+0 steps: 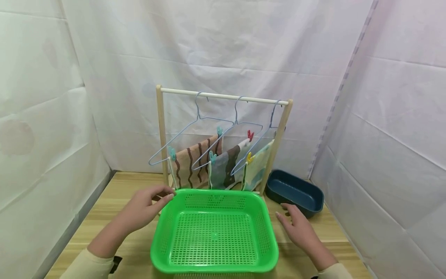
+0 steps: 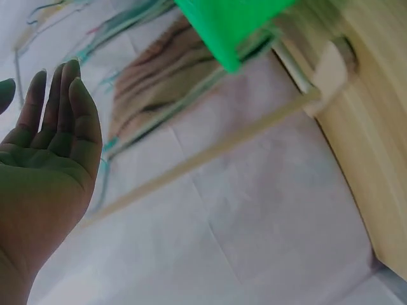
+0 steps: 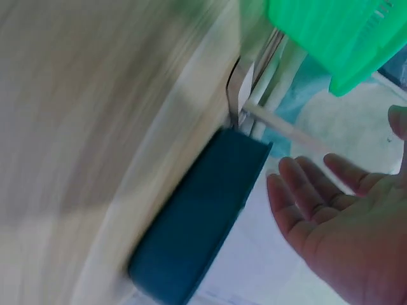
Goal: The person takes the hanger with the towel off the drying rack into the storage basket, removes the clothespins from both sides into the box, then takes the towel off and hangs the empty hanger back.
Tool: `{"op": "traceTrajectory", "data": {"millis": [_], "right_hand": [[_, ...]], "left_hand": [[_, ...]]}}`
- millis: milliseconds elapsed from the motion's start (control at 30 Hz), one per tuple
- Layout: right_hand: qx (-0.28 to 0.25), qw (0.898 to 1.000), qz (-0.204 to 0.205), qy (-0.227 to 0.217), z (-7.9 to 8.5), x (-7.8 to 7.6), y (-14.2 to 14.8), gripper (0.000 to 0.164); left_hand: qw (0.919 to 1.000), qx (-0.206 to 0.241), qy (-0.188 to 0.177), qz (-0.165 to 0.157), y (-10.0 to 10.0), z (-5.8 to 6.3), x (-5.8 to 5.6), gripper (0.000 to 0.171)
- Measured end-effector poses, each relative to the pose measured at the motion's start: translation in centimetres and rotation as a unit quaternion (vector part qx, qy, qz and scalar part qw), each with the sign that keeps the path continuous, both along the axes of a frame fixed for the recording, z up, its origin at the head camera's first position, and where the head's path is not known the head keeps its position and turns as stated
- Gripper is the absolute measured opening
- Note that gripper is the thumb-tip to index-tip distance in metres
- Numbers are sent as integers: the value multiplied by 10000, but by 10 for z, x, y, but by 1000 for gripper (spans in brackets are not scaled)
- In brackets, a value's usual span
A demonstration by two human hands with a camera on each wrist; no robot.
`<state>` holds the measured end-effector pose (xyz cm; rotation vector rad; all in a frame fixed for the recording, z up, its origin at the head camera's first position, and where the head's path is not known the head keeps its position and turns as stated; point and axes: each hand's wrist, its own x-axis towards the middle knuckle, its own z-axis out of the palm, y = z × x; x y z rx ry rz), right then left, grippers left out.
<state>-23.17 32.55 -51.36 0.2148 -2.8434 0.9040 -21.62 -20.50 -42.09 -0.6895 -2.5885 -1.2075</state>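
Observation:
A green perforated plastic basket (image 1: 214, 268) sits at the front of the wooden table, with nothing inside. My left hand (image 1: 141, 208) is at its far left corner, fingertips right by the rim. In the left wrist view that hand (image 2: 54, 140) shows nearly straight fingers and a bare palm. To the right of the basket is my right hand (image 1: 300, 228), apart from it, with loosely bent fingers. Seen in the right wrist view, the right hand (image 3: 343, 216) holds nothing. A dark blue bin (image 1: 296, 190) stands just beyond the right hand.
Behind the basket stands a wooden rack (image 1: 223, 95) with blue wire hangers. Clipped on them are a brown striped cloth (image 1: 195, 159), a grey-and-white cloth (image 1: 226, 168) and a pale green cloth (image 1: 258, 166). White fabric walls (image 1: 216, 46) enclose the table (image 1: 136, 180).

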Motion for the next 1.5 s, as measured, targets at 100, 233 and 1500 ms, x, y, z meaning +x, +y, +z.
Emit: {"op": "traceTrajectory", "data": {"millis": [100,233,1500], "right_hand": [[-368,9989,-136,-251,0,1,-11,60],[-693,9958,-372,-461,1,5,-26,56],[-2812,9521,-818,-875,-15,16,-70,33]], "left_hand": [[9995,84,-130,-281,18,10,-7,15],[9976,115,-296,-614,45,25,-15,21],[9919,651,-786,-763,143,62,-68,42]]}}
